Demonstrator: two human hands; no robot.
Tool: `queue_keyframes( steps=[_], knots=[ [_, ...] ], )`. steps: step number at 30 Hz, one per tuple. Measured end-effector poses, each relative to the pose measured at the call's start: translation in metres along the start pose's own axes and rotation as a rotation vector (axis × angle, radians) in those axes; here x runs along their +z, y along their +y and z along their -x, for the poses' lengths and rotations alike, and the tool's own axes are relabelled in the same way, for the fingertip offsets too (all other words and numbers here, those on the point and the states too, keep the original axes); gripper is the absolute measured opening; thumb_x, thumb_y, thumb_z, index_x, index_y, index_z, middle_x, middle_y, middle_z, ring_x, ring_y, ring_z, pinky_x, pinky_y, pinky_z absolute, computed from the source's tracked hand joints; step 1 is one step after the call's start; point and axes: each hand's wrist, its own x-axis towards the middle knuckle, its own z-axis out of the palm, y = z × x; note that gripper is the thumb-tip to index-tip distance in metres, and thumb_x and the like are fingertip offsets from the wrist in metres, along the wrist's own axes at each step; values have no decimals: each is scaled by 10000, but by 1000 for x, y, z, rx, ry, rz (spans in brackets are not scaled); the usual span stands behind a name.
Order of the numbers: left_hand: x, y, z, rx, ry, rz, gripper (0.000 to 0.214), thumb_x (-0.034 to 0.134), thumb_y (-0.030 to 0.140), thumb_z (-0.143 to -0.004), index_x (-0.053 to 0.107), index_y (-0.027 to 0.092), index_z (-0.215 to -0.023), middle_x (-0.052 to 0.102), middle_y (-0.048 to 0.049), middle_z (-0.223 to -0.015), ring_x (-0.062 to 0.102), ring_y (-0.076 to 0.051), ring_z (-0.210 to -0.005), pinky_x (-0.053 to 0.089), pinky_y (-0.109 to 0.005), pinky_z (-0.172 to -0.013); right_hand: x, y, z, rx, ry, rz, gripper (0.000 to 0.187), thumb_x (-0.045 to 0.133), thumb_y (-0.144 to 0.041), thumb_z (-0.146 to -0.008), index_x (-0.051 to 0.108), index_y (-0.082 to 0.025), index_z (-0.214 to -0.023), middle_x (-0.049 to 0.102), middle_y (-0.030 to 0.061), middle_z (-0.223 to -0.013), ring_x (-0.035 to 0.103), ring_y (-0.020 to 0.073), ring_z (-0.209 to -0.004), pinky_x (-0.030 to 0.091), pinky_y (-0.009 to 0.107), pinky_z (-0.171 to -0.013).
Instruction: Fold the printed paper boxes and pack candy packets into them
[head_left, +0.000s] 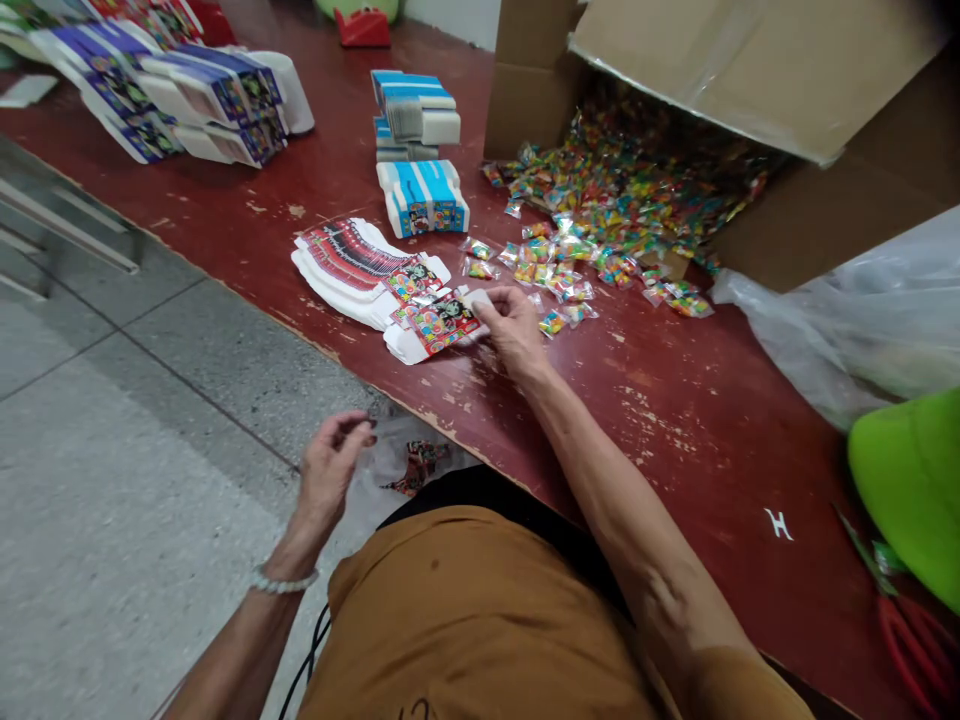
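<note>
My right hand is closed on the white end flap of a flat printed candy box, pinching it between thumb and fingers. The box is red with colourful pictures and lies at the front of a fanned row of similar flat boxes on the table. My left hand hangs in the air off the table's edge, above a clear plastic bag. Its fingers are loosely bent and apart, with nothing visible in them. Small wrapped candies lie just beyond my right hand.
A tipped cardboard box spills a heap of wrapped candies. Bundles of blue cartons and purple cartons stand farther back. Red-handled scissors and a green object are at the right. The dark red table has a worn surface.
</note>
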Motion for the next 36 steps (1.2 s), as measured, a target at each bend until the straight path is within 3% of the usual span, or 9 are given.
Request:
queue_keyframes(
  steps=[4, 6, 9, 12, 17, 24, 29, 32, 36],
  knots=[
    [-15, 59, -2, 243, 169, 369, 250, 738, 425, -802, 714, 225, -950, 737, -14, -852, 679, -173, -707, 564, -323, -757, -26, -20, 29, -125, -225, -314, 221, 715, -396, -866, 625, -215, -955, 675, 9, -908, 613, 132, -809, 519, 279, -763],
    [-7, 84, 0, 185, -143, 468, 376, 785, 476, -782, 762, 193, -1030, 776, -62, -921, 719, -207, -836, 573, -329, -822, -33, -33, 48, -142, -373, -375, 243, 743, -417, -857, 636, -216, -943, 679, 0, -883, 610, 126, -792, 524, 269, -747],
    [16, 103, 10, -163, -800, 550, 557, 844, 546, -711, 750, 156, -1096, 793, -129, -978, 754, -284, -901, 601, -359, -777, -35, -44, 70, -149, -511, -427, 234, 748, -407, -871, 644, -209, -938, 680, -5, -881, 612, 118, -773, 529, 254, -724],
    [38, 103, 22, -341, -1076, 621, 494, 842, 486, -733, 725, 142, -1067, 784, -110, -886, 769, -275, -764, 595, -323, -648, -34, -41, 80, -142, -536, -413, 219, 732, -402, -901, 651, -208, -963, 669, -7, -876, 595, 112, -737, 516, 233, -663],
    [49, 100, 29, -294, -936, 623, 416, 860, 388, -713, 728, 151, -1029, 747, -59, -812, 740, -221, -656, 583, -294, -613, -38, -36, 87, -30, -540, -462, 349, 712, -441, -905, 598, -236, -1163, 655, -3, -934, 589, 108, -696, 483, 217, -562],
    [46, 104, 29, -266, -796, 488, 385, 874, 463, -658, 762, 166, -876, 762, -85, -747, 720, -242, -616, 576, -325, -571, -38, -42, 104, 26, -511, -522, 610, 801, -367, -799, 479, -272, -1308, 670, 27, -1043, 653, 169, -843, 560, 310, -716],
    [48, 112, 29, -213, -789, 397, 309, 838, 410, -678, 770, 162, -851, 768, -89, -766, 718, -259, -698, 592, -364, -676, -44, -46, 112, -316, -267, -44, 443, 777, -271, -811, 585, -268, -1211, 574, 59, -1195, 588, 198, -1022, 525, 368, -884],
    [48, 115, 28, -121, -790, 218, 178, 800, 292, -663, 748, 171, -781, 746, -51, -746, 702, -256, -750, 569, -330, -685, -51, -56, 113, -506, -352, 247, 249, 756, -227, -818, 639, -233, -1038, 581, 64, -1121, 566, 224, -1062, 486, 388, -934],
    [45, 111, 26, -85, -815, 63, 81, 707, 256, -678, 721, 179, -697, 713, -41, -654, 676, -246, -693, 533, -299, -599, -57, -63, 110, -534, -466, 411, 115, 707, -149, -819, 638, -202, -895, 639, 30, -912, 576, 186, -844, 452, 314, -767]
  ],
)
